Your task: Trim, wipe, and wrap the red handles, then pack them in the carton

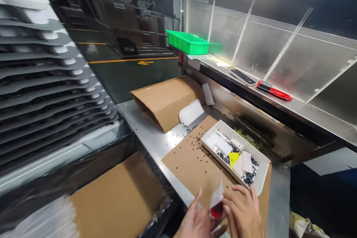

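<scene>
A small round red thing [216,210] with a thin white, paper-like piece [216,196] standing up from it is between my hands, smeared by motion. My left hand [196,221] is open beside it, thumb stretched up and palm turned up. From the other side, my right hand [245,212] closes thumb and fingertips on the red thing and its white piece. Just beyond my hands, a white tray [263,184] holds many small black parts [252,173], several white packets [220,145] and a yellow label [233,159].
Loose black bits lie on a cardboard sheet [182,160] under the tray. Behind stands a cardboard box [170,100]. The shelf carries a green bin [189,43], a phone [243,77] and a red marker [275,90]. Stacked grey sheets [41,70] rise at the left.
</scene>
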### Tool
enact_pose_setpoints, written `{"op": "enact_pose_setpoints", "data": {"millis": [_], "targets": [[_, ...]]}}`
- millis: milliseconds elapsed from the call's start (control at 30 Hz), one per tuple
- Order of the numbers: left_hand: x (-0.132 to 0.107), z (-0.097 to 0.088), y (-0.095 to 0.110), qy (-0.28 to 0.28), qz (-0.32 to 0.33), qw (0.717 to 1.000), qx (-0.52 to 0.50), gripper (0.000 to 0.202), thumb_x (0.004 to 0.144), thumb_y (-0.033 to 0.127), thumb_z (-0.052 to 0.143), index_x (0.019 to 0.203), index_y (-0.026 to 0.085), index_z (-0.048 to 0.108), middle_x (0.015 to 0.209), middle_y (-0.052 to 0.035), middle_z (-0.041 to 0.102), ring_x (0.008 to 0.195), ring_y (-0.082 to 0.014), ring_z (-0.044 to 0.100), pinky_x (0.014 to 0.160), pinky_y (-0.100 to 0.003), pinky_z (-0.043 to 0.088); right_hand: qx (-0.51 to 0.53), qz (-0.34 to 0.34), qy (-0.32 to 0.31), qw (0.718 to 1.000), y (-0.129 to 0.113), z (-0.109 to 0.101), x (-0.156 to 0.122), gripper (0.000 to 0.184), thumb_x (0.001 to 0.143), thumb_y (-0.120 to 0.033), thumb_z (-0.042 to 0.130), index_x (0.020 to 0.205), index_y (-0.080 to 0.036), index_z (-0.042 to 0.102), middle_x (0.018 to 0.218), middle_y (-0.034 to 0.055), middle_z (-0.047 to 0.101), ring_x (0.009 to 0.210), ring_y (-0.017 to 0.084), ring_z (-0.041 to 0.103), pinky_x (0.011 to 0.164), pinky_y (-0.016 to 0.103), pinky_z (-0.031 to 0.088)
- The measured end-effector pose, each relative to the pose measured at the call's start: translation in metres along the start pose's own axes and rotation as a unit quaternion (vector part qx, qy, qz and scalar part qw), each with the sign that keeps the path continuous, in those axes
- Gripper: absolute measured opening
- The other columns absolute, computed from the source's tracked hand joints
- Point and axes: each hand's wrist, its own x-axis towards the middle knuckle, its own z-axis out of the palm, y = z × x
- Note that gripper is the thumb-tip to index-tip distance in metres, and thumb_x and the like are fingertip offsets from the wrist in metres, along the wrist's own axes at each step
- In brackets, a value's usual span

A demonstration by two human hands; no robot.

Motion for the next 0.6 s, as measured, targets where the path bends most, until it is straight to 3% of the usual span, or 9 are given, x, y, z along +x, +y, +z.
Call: {"op": "enact_pose_setpoints", "data": {"millis": [133, 267, 367, 467, 600], "targets": [[-0.019, -0.031, -0.018, 0.058, 0.043, 0.996, -0.044, 0.040, 0.088, 0.045, 0.062, 0.095, 0.006, 0.067, 0.074, -0.0076, 0.075, 0.074, -0.0195, 0.071, 0.075, -0.031, 0.051, -0.017, -0.061, -0.077, 0.995, -0.001, 0.002, -0.010, 0.028, 0.094, -0.021, 0.042, 0.102, -0.036, 0.065, 0.095, -0.0077, 0.075, 0.092, 0.024, 0.060, 0.111, 0.050, 0.008], [-0.046, -0.053, -0.025, 0.100, 0.123, 0.985, -0.069, 0.032, 0.090, 0.039, 0.060, 0.088, 0.008, 0.067, 0.073, -0.0086, 0.076, 0.072, -0.0191, 0.072, 0.076, -0.029, 0.052, -0.007, -0.093, -0.123, 0.988, -0.015, 0.016, -0.020, 0.028, 0.096, -0.023, 0.040, 0.099, -0.037, 0.064, 0.090, -0.0089, 0.075, 0.083, 0.024, 0.060, 0.105, 0.051, 0.015], [-0.066, -0.056, -0.025, 0.083, 0.126, 0.986, -0.076, 0.048, 0.086, 0.053, 0.060, 0.097, 0.006, 0.067, 0.079, -0.0139, 0.075, 0.075, -0.0278, 0.071, 0.075, -0.039, 0.053, 0.022, -0.117, -0.125, 0.985, -0.037, 0.026, -0.029, 0.036, 0.100, -0.031, 0.032, 0.087, -0.034, 0.065, 0.084, -0.0076, 0.075, 0.079, 0.024, 0.059, 0.102, 0.055, 0.018], [-0.077, -0.058, -0.020, 0.053, 0.133, 0.985, -0.096, 0.046, 0.085, 0.052, 0.062, 0.098, 0.008, 0.067, 0.073, -0.0097, 0.072, 0.069, -0.0234, 0.069, 0.072, -0.033, 0.052, 0.029, -0.122, -0.139, 0.982, -0.055, 0.028, -0.031, 0.038, 0.101, -0.039, 0.032, 0.085, -0.034, 0.066, 0.085, -0.0059, 0.076, 0.078, 0.024, 0.059, 0.098, 0.055, 0.027], [-0.090, -0.065, -0.006, 0.041, 0.152, 0.981, -0.117, 0.041, 0.086, 0.044, 0.062, 0.104, 0.008, 0.065, 0.085, -0.0109, 0.073, 0.080, -0.0222, 0.069, 0.080, -0.031, 0.050, 0.053, -0.071, -0.151, 0.984, -0.072, 0.029, -0.020, 0.037, 0.101, -0.038, 0.033, 0.095, -0.032, 0.068, 0.096, -0.0023, 0.076, 0.077, 0.021, 0.058, 0.077, 0.041, 0.044]]}}
